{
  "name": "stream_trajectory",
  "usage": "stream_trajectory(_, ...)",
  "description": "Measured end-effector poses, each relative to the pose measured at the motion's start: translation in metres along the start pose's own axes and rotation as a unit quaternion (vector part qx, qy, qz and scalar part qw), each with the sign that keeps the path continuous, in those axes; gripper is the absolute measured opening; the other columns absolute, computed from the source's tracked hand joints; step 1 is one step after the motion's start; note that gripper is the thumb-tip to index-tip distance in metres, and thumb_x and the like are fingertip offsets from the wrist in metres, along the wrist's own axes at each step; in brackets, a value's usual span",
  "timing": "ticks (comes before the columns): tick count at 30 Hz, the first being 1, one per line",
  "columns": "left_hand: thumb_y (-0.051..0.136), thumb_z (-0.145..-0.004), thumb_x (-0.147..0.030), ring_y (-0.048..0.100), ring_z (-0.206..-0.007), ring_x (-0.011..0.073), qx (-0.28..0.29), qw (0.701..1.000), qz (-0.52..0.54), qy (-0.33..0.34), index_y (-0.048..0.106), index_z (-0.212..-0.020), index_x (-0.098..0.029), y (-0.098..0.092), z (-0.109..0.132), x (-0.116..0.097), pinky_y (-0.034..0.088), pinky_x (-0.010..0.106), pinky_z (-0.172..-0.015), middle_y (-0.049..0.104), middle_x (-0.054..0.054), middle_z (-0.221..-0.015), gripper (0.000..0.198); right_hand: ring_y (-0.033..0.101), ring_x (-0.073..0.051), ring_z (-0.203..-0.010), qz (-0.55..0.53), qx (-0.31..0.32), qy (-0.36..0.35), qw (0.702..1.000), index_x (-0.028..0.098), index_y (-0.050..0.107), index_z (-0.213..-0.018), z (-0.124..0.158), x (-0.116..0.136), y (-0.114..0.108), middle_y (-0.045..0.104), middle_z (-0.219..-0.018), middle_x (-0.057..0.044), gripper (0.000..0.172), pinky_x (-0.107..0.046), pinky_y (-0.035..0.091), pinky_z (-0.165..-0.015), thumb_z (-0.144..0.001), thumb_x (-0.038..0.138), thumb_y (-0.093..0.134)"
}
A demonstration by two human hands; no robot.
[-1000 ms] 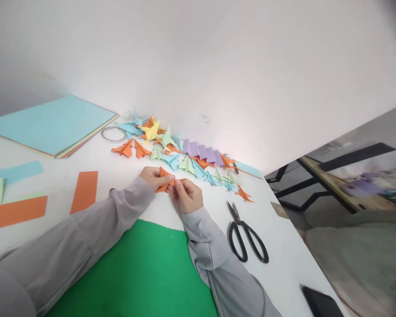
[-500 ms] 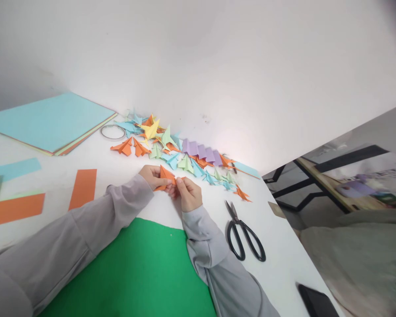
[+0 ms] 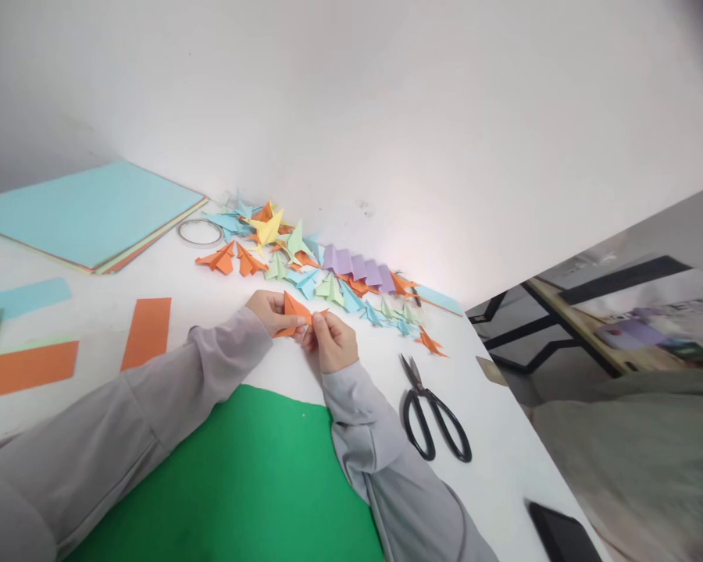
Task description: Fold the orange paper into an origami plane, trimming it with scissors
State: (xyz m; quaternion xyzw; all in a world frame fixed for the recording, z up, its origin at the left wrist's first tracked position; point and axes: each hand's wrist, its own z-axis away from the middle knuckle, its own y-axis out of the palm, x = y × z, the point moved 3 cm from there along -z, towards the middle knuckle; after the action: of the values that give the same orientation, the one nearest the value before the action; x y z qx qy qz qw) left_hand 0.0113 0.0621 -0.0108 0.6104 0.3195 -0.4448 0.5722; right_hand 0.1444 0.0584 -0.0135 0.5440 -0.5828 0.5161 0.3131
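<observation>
A small folded piece of orange paper (image 3: 294, 309) is pinched between both my hands above the white table (image 3: 504, 468). My left hand (image 3: 272, 311) grips its left side with curled fingers. My right hand (image 3: 333, 342) pinches its right end between thumb and fingertips. Both arms wear grey sleeves and rest over a green sheet (image 3: 251, 484) at the near edge. Just beyond my hands lies a row of several folded paper figures (image 3: 305, 265) in orange, blue, green, yellow and purple.
Black scissors (image 3: 433, 417) lie right of my right wrist. A tape ring (image 3: 200, 232) sits near a stack of coloured sheets (image 3: 87, 215) at the far left. Orange strips (image 3: 146, 333), a blue strip (image 3: 23, 297) lie left. A dark phone (image 3: 562, 535) sits near the right edge.
My hands have stayed in place, with only small finger shifts on the orange paper. The view has drifted slightly.
</observation>
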Motion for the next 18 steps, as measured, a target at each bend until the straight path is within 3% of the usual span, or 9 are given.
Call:
stream_trajectory(11, 0.077, -0.045, -0.01, 0.059, -0.043, 0.0131, -0.01, 1.0, -0.015, -0.006, 0.064, -0.055, -0.007, 0.0008, 0.001, -0.0013, 0.05, 0.025, -0.049, 0.064, 0.005, -0.048, 0.016, 0.046, -0.009, -0.04, 0.029, 0.004, 0.003, 1.0, 0.02, 0.049, -0.053, -0.0009, -0.0011, 0.0003, 0.053, -0.045, 0.002, 0.046, -0.025, 0.039, -0.044, -0.084, 0.053, 0.041)
stream_trajectory(18, 0.075, -0.048, -0.009, 0.059, -0.043, 0.0134, -0.013, 0.999, -0.035, 0.0, 0.064, -0.057, -0.008, -0.0017, 0.0006, -0.0004, 0.05, 0.026, -0.05, 0.064, 0.004, -0.047, 0.014, 0.048, -0.01, -0.041, -0.059, 0.029, 0.028, 0.997, 0.02, 0.049, -0.058, 0.0002, 0.0009, 0.0029, 0.057, -0.05, 0.001, 0.042, -0.025, 0.039, -0.042, -0.077, 0.057, 0.05)
